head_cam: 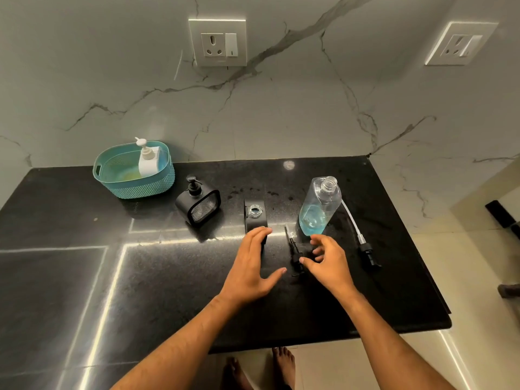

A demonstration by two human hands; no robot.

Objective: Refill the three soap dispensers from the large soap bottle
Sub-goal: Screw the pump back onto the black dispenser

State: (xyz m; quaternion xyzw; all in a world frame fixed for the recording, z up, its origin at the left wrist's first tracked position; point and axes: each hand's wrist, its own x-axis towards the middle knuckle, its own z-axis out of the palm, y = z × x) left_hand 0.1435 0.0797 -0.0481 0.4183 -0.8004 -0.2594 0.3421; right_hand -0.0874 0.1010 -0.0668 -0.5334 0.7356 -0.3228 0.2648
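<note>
Now you're mid-refill on the open dispenser (255,218), its pump (295,253) lying beside it. Your left hand (250,266) rests spread against it; your right hand (327,261) hovers loosely curled, holding nothing. Next, probably lift the uncapped bottle (319,206), roughly a third blue soap. A white dispenser (148,161) stands in the basket (135,187).

left grip (250,263) fingers spread, extended | right grip (327,258) loosely curled, empty

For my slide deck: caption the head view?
Hands reach toward an uncapped black dispenser beside the open refill bottle.
</note>
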